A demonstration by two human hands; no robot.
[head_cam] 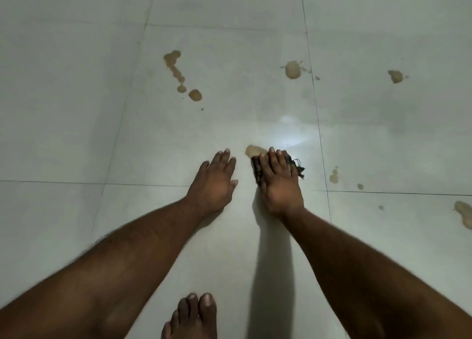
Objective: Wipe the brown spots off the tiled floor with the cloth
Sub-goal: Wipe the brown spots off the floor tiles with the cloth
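Observation:
My right hand [279, 179] presses flat, fingers straight, on a small dark frayed cloth [296, 166] on the pale tiled floor [76, 109]. A brown spot [252, 150] lies just beyond the cloth's far left corner, touching it. My left hand [215, 183] rests flat on the bare tile beside it, fingers straight, holding nothing. A chain of brown spots [178, 74] runs farther out to the left. Single brown spots lie at the far middle [292, 69], far right [395, 76], near right [334, 175] and the right edge [464, 213].
My bare foot [192, 318] stands on the tile at the bottom centre, between my forearms. Dark grout lines cross the floor. A bright reflection [288, 137] shines on the tile just beyond my right hand.

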